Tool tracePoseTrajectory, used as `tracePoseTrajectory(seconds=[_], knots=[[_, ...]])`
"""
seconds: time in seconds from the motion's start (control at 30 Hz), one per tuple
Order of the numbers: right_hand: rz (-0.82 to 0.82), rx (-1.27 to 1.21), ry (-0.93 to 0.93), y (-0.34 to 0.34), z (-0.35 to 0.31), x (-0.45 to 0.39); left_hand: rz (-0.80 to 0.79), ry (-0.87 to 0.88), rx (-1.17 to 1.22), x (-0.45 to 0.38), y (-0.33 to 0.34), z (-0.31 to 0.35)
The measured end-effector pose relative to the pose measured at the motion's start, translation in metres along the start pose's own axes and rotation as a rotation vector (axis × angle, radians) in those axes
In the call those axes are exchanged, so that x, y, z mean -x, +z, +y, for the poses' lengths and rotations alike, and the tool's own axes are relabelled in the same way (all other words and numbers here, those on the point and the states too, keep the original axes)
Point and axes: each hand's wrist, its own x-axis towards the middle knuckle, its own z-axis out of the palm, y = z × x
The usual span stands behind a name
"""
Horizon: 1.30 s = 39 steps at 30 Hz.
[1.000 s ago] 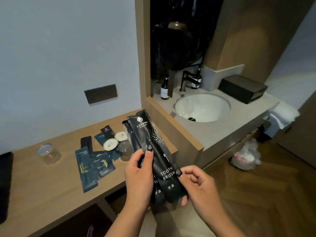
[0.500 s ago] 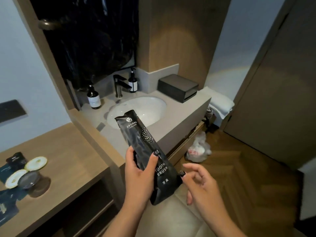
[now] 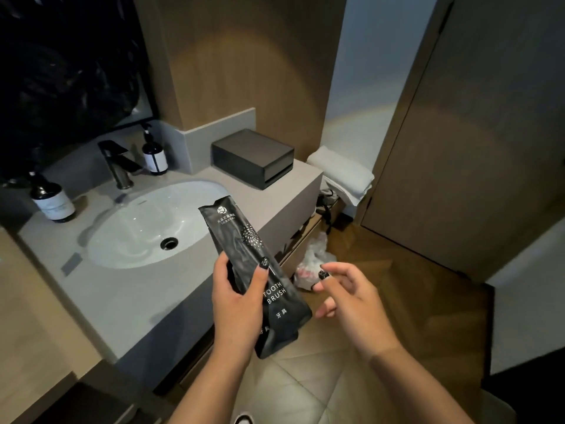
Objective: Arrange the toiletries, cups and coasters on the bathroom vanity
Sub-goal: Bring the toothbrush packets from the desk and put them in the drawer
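Note:
My left hand (image 3: 237, 304) grips black toothbrush packets (image 3: 244, 240), stacked and upright, just in front of the grey vanity top (image 3: 128, 301); the front one reads "TOOTH BRUSH" and a second shows behind it at the bottom. My right hand (image 3: 351, 301) hovers to the right of the packets with fingers loosely spread, touching nothing. Behind the packets lies the white oval sink (image 3: 146, 224).
A dark faucet (image 3: 117, 163) stands behind the sink, with one pump bottle (image 3: 154, 156) beside it and another bottle (image 3: 53, 198) at the left. A black box (image 3: 252, 157) sits at the vanity's right end. Folded white towels (image 3: 345, 175) and a plastic bag (image 3: 313, 260) lie beyond the vanity's right edge.
My view has swung right from the wooden counter to the sink. My right hand let go of the packets and moved away to the right; my left hand keeps hold.

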Motion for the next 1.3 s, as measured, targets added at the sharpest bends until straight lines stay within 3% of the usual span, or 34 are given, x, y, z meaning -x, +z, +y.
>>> tracePoseTrajectory(seconds=[0.43,0.8,1.03,1.3], knots=[[0.006,0.103,0.012,0.021,-0.030,-0.228,0.021,-0.069,-0.034,-0.224,0.075,-0.022],[0.033,-0.216,0.167,0.034,-0.040,-0.384,0.035,-0.104,-0.193,-0.328,0.108,-0.042],[-0.133,-0.303,0.388,0.024,-0.022,-0.490,0.224,-0.137,-0.169,-0.359,0.157,-0.057],[-0.457,-0.183,0.653,0.027,0.004,-0.592,0.556,-0.177,-0.046,-0.365,0.225,-0.060]])
